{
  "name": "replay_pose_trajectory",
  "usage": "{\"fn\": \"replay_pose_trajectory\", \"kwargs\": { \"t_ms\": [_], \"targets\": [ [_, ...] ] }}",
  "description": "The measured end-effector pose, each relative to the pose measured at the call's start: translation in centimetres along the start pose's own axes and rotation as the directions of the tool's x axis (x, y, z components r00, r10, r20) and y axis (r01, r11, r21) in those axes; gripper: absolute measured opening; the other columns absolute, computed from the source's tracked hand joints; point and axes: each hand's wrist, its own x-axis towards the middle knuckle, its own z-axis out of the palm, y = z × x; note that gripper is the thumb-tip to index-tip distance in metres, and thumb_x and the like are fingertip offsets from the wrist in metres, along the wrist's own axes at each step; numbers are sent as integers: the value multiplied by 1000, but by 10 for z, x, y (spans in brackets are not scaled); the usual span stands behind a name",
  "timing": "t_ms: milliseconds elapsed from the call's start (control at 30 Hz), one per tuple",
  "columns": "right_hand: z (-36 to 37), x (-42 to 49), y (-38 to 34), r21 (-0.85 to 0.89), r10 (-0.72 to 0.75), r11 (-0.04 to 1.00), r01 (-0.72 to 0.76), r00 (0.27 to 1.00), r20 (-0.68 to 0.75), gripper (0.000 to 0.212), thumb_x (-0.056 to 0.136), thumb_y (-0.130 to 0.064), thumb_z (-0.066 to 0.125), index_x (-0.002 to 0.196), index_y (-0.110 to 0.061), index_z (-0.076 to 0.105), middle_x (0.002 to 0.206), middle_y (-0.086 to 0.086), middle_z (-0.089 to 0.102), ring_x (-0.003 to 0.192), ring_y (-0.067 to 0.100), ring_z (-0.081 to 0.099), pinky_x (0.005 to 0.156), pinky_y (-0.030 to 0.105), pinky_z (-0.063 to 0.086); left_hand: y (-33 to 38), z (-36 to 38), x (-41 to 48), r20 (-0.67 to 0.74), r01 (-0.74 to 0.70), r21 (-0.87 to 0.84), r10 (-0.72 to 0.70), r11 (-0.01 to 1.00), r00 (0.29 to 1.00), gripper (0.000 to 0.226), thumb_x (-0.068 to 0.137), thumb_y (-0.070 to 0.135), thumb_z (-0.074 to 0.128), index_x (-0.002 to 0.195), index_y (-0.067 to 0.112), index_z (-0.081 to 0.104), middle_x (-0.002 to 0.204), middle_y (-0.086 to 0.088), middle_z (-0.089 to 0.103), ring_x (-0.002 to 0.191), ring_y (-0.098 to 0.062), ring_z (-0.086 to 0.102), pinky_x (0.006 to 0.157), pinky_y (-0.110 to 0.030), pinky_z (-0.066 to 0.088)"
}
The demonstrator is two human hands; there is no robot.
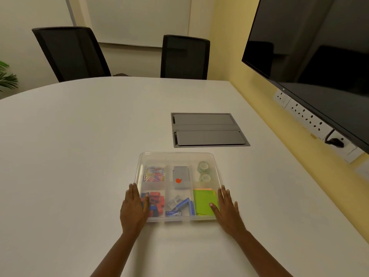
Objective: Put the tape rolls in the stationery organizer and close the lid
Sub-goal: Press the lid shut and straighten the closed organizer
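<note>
Head cam: your left hand [134,206] lies flat, fingers spread, on the lid [177,156] at 8 o'clock; tape rolls [204,171] sit inside the organizer at 1 o'clock; right hand [226,209] lies flat at 4. Uneven pressing could leave a corner unlatched.

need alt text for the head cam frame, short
Both hands, left hand and right hand, rest flat on the near corners of a clear organizer with its lid on, on a white table. Two tape rolls sit in its far right compartment.
</note>
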Motion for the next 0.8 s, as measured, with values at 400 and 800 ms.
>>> {"fn": "replay_pose_trajectory", "kwargs": {
  "t_ms": [400,800],
  "targets": [
    [-41,97,-12,-85,-11,996,18,997,81,65,99,-43,29,148,-9,4,161,7,-4,148,21,-2,119,53,11,18,-1,66,64,-94,220,82,971,995,51,96,28,32,140,4,21,153,-16,21,135,-33,34,108,-44,36],
    [-33,149,-12,-153,-62,987,52,996,-58,61,100,-40,27,148,-10,5,160,8,4,148,20,10,119,41,20,11,16,95,35,-124,155,120,980,992,55,95,30,36,142,9,17,154,-13,18,140,-29,26,113,-42,29]
  ]
}}
